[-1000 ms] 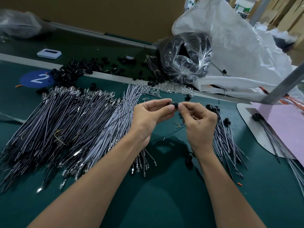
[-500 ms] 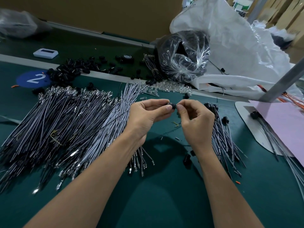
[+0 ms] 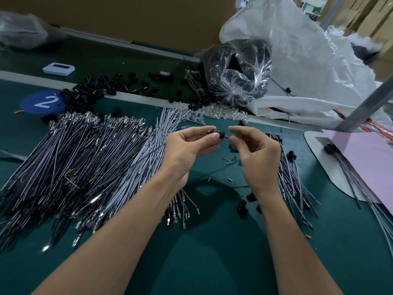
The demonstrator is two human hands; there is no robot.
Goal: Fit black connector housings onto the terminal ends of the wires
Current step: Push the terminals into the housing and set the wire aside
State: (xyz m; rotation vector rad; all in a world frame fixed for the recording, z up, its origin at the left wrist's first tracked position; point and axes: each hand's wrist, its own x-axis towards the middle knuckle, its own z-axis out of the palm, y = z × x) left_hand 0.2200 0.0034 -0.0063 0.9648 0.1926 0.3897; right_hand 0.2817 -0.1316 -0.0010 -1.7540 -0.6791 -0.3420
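Two bare hands meet above a green table (image 3: 212, 262). Half a second ago the right fingertips touched the small black housing (image 3: 221, 134); now they have drawn back, leaving a narrow gap. The left hand (image 3: 187, 150) pinches the housing between thumb and forefinger, with its other fingers curled beneath. Thin metal pins poke out of the housing to the left. The right hand (image 3: 257, 158) has forefinger and thumb curled toward a short pale stub on the housing; whether they pinch it cannot be told. One round blue sticker (image 3: 43, 102) reads "2". A heap of grey wires (image 3: 85, 158), too many to count, lies left of the hands. Three loose housings (image 3: 242, 206) lie by the right wrist. One clear bag (image 3: 238, 69) of black parts sits behind.
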